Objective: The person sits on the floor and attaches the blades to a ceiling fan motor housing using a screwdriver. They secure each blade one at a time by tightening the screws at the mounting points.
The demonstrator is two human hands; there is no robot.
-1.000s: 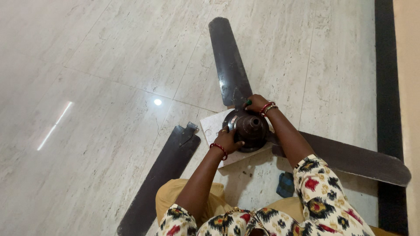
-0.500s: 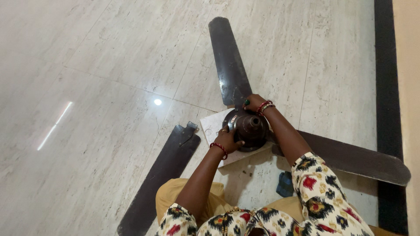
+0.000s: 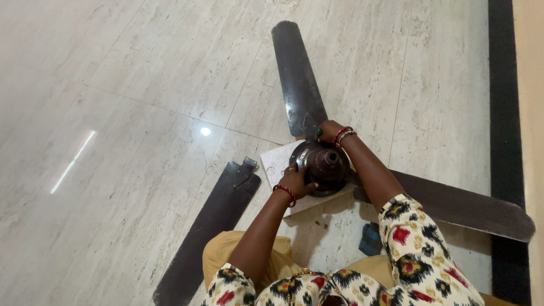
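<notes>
The ceiling fan motor hub [image 3: 327,167] sits on a white sheet of paper [image 3: 277,161] on the pale marble floor [image 3: 141,73], shaft end pointing straight up at the camera. The left hand [image 3: 296,182] cups the near-left rim of the hub, fingers curled against its side. The right hand [image 3: 328,131] rests at the far edge of the hub, fingers closed over the root of the far blade [image 3: 294,79]; whether it grips a fastener or small tool there cannot be told.

Two blades are joined to the hub. The far blade runs its long axis away from the hub toward the top of the view, tip farthest from the person. The right blade [image 3: 464,207] stretches out from the hub to the right, its tip near the dark floor border [image 3: 501,113]. A third, detached blade [image 3: 209,226] lies to the left of the hub, not touching it, bracket end nearest the paper and its length running back toward the person's knee.

To work well at the blade root, the left hand should brace the hub firmly so it does not spin or slide on the paper while the right hand works the joint. A small blue object [image 3: 370,239] lies on the floor just on the near side of the hub.
</notes>
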